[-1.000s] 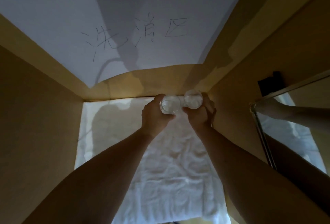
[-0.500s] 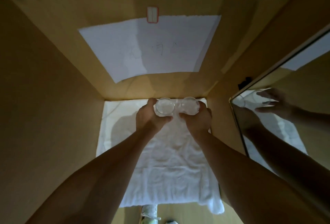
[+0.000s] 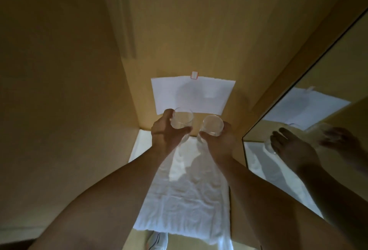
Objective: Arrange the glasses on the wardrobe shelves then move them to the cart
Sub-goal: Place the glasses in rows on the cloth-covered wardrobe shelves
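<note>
Two clear drinking glasses are held up above the wardrobe shelf. My left hand grips the left glass around its side. The right glass sits in the grip of my right hand. Both glasses are lifted off the white cloth that covers the shelf, and a small gap separates them. Their lower parts are hidden by my fingers.
A white paper sheet is taped to the wooden back wall. Wooden side walls close the shelf in on the left and right. A mirror panel at the right reflects my arms. A white shoe shows below the shelf edge.
Both hands have lifted the two glasses off the cloth and drawn them back toward me. The glasses have moved slightly apart, and my view has pulled away from the wardrobe.
</note>
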### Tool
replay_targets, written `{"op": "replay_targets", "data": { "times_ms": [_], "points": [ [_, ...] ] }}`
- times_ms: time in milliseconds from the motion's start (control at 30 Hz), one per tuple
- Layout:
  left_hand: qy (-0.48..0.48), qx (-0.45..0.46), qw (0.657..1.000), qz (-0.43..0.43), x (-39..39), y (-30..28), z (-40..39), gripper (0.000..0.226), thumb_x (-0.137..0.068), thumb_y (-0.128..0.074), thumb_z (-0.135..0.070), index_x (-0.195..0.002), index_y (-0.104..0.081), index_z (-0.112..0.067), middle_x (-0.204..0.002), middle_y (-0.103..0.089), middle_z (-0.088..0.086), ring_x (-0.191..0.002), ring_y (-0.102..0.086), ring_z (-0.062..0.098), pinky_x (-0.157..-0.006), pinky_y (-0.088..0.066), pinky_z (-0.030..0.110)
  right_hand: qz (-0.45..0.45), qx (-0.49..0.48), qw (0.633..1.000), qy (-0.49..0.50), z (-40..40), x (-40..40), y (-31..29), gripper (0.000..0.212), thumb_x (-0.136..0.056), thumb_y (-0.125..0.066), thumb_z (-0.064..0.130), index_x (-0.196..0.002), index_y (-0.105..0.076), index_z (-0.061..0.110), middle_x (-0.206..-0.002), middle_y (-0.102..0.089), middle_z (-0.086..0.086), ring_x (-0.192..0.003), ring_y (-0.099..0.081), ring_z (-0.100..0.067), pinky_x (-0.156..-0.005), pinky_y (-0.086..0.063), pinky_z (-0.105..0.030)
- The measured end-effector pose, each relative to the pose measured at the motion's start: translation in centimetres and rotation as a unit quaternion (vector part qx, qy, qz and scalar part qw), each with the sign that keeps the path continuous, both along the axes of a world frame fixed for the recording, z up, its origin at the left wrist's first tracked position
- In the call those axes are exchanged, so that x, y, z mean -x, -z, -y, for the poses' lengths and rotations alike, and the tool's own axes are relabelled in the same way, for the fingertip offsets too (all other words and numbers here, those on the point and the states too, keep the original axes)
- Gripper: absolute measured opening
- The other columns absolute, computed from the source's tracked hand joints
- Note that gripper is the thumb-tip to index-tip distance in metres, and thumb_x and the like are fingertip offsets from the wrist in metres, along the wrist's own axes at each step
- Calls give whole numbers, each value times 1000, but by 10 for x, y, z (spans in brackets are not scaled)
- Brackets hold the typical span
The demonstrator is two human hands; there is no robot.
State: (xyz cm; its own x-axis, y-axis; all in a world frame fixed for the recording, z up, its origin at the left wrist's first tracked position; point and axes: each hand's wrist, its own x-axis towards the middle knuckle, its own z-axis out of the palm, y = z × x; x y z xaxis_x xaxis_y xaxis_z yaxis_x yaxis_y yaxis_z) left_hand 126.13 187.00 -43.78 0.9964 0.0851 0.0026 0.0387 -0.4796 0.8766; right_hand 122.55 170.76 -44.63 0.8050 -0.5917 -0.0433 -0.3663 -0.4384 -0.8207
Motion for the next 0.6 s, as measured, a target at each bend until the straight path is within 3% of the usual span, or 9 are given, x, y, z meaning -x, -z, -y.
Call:
{"op": "replay_targets", "data": {
  "times_ms": [67, 167, 267, 367, 467, 600],
  "points": [
    [-15, -23, 1000, -7, 3, -28, -8, 68, -66, -91, -46, -121, -59, -24, -110, -72, -2, -102, -67, 26, -89, -54, 37, 18, -15, 1000, -14, -3, 3, -25, 71, -64, -94, 31, -124, -60, 14, -113, -71, -6, -102, -67, -27, -85, -52, -31],
    [-33, -13, 999, 28, 12, -69, -17, 72, -64, -91, -47, -125, -59, -24, -113, -72, -1, -106, -67, 26, -92, -53, 42, 53, -26, 998, -31, -8, 11, -66, 68, -64, -94, 33, -120, -60, 15, -113, -70, -2, -103, -66, -25, -89, -54, -37],
    [-49, 4, 998, 50, 24, -114, -25, 74, -62, -91, -47, -126, -59, -27, -114, -71, -4, -106, -66, 23, -93, -53, 39, 97, -56, 993, -42, -13, 21, -105, 56, -63, -93, 32, -106, -58, 29, -103, -69, 9, -98, -67, -18, -85, -53, -31],
    [-62, -9, 995, 81, 36, -160, -29, 75, -63, -90, -49, -129, -58, -28, -113, -70, -6, -103, -66, 19, -84, -48, 28, 122, -84, 988, -52, -17, 31, -142, 54, -61, -91, 35, -107, -61, 33, -106, -70, 12, -100, -67, -15, -88, -55, -36],
    [-77, -13, 991, 106, 47, -201, -31, 77, -66, -88, -51, -134, -57, -29, -118, -68, -6, -107, -64, 17, -82, -41, 25, 152, -69, 985, -49, -21, 36, -179, 62, -59, -91, 37, -114, -65, 26, -106, -72, 6, -97, -67, -19, -89, -56, -38],
    [-99, 8, 986, 132, 64, -247, -34, 82, -66, -86, -57, -137, -55, -31, -119, -66, -9, -109, -62, 16, -87, -44, 27, 169, -74, 982, -47, -26, 44, -226, 63, -61, -91, 41, -115, -65, 21, -105, -72, 3, -96, -69, -22, -88, -56, -40]
  ]
}}
